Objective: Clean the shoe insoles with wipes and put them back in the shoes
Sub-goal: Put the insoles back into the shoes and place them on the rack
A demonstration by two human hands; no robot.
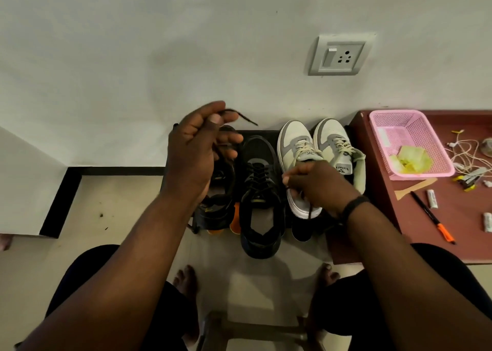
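Note:
Two black sneakers stand on the floor by the wall: one in the middle, the other partly hidden behind my left hand. My left hand is raised and pinches one end of a black shoelace. My right hand pinches the lace's other end low, in front of a grey-and-white sneaker. A second grey-and-white sneaker stands beside it. Orange insole tips show between the black shoes.
A low maroon table at the right carries a pink basket with a yellow-green wipe, cables, batteries and an orange-capped pen. A wall socket is above. My bare feet and a stool frame are below.

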